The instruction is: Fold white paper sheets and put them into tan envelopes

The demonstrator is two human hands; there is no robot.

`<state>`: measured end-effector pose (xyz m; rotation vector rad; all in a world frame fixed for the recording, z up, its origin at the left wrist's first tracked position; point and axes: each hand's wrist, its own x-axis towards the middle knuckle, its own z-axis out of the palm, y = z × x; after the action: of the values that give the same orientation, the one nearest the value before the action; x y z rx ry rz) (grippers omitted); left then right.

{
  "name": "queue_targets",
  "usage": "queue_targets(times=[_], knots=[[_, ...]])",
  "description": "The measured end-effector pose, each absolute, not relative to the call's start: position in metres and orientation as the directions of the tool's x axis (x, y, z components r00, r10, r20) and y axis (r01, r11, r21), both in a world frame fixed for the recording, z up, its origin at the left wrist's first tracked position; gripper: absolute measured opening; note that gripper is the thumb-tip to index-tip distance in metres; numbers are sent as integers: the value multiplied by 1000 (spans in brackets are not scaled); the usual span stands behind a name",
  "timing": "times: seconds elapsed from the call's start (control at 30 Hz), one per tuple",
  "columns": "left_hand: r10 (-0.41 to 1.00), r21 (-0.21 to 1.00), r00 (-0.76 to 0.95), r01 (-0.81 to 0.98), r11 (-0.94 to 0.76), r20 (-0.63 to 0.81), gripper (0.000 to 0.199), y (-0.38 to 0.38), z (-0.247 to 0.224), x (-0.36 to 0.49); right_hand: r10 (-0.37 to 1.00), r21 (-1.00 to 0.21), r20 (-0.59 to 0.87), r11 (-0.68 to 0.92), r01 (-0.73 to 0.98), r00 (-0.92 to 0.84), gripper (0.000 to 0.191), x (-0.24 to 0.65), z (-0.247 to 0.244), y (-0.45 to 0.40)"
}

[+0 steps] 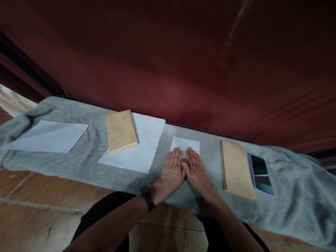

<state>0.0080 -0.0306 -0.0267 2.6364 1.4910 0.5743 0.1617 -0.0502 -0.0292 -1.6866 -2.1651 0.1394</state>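
A small white paper (pixel 185 142) lies on the grey cloth (pixel 210 150) in front of me. My left hand (pixel 173 168) rests flat on its lower left part, palm down with the fingers stretched out. Beside it my right hand (pixel 195 170) lies flat on the lower right part, its fingers also extended. The two thumbs come close together below the paper. Both palms and the paper's near edge are hidden under the hands. A dark band is on my left wrist.
Left of my hands, a brown envelope stack (pixel 121 130) overlaps a large white sheet (pixel 147 140). Another white sheet (pixel 52 136) lies farther left. On the right are more brown envelopes (pixel 237 169) and a phone (pixel 261 174). A dark red surface (pixel 168 87) rises behind the cloth.
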Motion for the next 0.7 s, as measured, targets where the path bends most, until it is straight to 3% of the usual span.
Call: queue_targets(times=[0.3, 0.57, 0.7], knots=[[863, 215, 431, 846, -488, 264, 74, -22, -28, 2, 953, -241, 263, 216, 946, -151, 67, 168, -30, -54], [913, 248, 305, 894, -373, 272, 69, -1, -23, 9, 954, -229, 274, 188, 955, -122, 65, 166, -30, -54], [864, 243, 420, 839, -486, 278, 63, 4, -15, 26, 956, -203, 260, 193, 960, -137, 61, 165, -33, -53]])
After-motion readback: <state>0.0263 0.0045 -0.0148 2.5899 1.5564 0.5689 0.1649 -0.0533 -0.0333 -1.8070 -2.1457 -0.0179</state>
